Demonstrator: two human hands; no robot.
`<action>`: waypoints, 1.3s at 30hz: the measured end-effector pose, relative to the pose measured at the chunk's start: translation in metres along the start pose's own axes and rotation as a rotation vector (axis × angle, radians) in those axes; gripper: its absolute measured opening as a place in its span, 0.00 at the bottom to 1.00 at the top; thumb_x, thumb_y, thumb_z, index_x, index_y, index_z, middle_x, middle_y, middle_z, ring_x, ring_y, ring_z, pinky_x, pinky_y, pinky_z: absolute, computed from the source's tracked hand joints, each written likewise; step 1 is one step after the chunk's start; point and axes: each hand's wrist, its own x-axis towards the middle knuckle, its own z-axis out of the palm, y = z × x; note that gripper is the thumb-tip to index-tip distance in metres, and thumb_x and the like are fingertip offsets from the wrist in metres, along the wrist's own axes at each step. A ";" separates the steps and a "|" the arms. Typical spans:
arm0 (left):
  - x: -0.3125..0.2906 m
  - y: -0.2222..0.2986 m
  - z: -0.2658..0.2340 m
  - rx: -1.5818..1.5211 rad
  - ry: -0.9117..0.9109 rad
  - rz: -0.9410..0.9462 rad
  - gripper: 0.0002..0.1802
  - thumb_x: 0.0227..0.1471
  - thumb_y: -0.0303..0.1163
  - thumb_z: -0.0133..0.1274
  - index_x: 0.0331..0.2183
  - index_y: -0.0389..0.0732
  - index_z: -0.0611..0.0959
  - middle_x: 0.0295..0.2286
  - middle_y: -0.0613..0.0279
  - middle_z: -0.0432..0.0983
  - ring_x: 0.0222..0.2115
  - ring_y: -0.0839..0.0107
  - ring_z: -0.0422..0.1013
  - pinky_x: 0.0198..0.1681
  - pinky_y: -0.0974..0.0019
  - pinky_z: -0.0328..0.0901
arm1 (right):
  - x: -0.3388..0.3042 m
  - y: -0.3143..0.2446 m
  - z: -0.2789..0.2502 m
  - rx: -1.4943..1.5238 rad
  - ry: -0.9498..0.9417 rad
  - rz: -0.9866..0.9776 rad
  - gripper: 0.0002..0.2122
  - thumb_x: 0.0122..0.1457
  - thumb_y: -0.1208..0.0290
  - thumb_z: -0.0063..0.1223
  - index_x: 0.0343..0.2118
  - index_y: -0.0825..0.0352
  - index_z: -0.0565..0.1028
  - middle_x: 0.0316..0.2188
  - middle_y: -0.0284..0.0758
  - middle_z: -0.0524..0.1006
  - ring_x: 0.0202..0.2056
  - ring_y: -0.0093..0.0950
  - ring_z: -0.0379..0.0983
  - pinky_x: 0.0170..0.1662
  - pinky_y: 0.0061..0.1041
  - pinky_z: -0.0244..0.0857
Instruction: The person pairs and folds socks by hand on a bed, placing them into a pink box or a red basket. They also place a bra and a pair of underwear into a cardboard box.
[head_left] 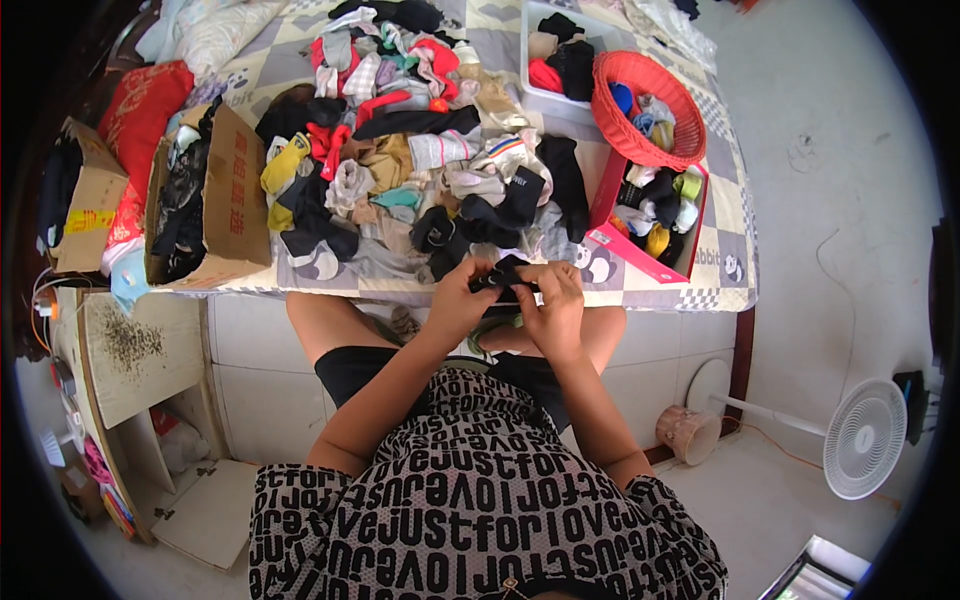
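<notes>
My left hand and my right hand are together at the near edge of the bed, both gripping a small black sock between them. Just beyond my hands lies a large heap of mixed socks in black, white, red, yellow and beige, spread over a checked bedcover. My knees show under my forearms.
A red woven basket and a red box with rolled socks sit at the right, a white bin behind. Cardboard boxes stand at the left. A white fan and a small pot are on the floor.
</notes>
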 end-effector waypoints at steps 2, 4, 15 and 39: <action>0.002 -0.007 -0.003 0.141 0.001 0.071 0.15 0.40 0.17 0.51 0.35 0.36 0.73 0.30 0.67 0.71 0.33 0.80 0.66 0.39 0.77 0.61 | 0.003 0.000 -0.003 0.052 -0.062 -0.076 0.10 0.37 0.79 0.57 0.25 0.64 0.71 0.26 0.31 0.75 0.32 0.33 0.71 0.40 0.29 0.58; 0.003 -0.005 -0.004 0.102 0.014 0.008 0.16 0.40 0.18 0.51 0.36 0.36 0.73 0.32 0.66 0.71 0.34 0.79 0.66 0.39 0.75 0.62 | -0.001 0.000 -0.003 0.087 -0.192 -0.182 0.12 0.37 0.78 0.59 0.27 0.64 0.71 0.29 0.32 0.75 0.34 0.34 0.71 0.42 0.29 0.59; -0.005 0.037 -0.002 -0.419 -0.208 -0.308 0.31 0.39 0.20 0.44 0.51 0.36 0.63 0.41 0.56 0.69 0.40 0.65 0.70 0.48 0.65 0.64 | -0.016 0.024 0.005 0.260 -0.219 0.494 0.12 0.47 0.76 0.57 0.35 0.70 0.70 0.33 0.40 0.74 0.34 0.34 0.71 0.38 0.24 0.65; 0.001 0.018 -0.004 -0.617 -0.168 -0.296 0.13 0.39 0.24 0.55 0.33 0.37 0.75 0.28 0.64 0.74 0.29 0.75 0.70 0.37 0.72 0.64 | -0.023 0.014 0.004 1.474 -0.291 0.980 0.10 0.53 0.72 0.55 0.36 0.63 0.67 0.32 0.28 0.70 0.33 0.17 0.66 0.37 0.16 0.60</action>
